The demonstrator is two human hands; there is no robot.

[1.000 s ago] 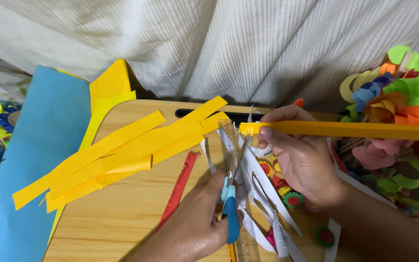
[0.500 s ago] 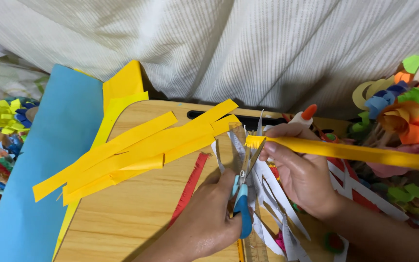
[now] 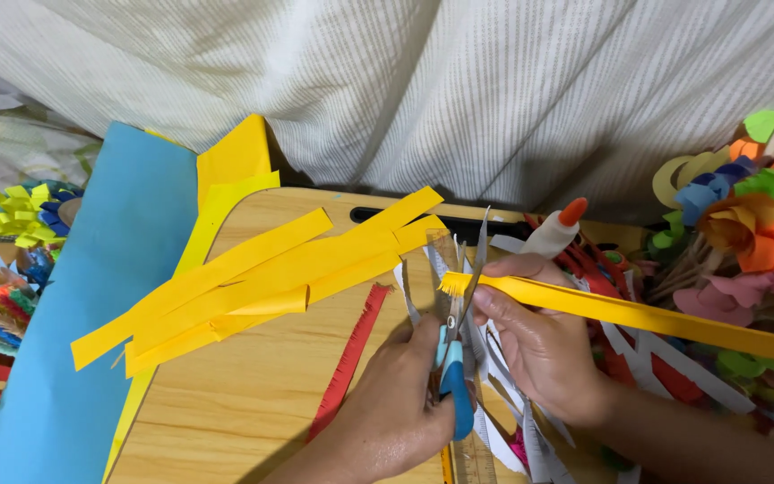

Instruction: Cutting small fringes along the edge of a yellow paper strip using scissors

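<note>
Left hand (image 3: 396, 403) curled shut on blue-handled scissors (image 3: 455, 358), blades just beside right hand (image 3: 539, 345) fingers pinching a fringed yellow strip (image 3: 638, 314) — over a wooden board (image 3: 244, 403), striped cloth (image 3: 459, 90) behind.

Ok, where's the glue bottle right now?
In the head view, the glue bottle with its orange cap lies right of centre at the board's far edge, just beyond the right hand holding the yellow strip.

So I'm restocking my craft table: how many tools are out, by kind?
Scissors, in the left hand: 1
Glue bottle, beyond the right hand: 1
Clear ruler, under the scissors: 1
Total: 3
</note>
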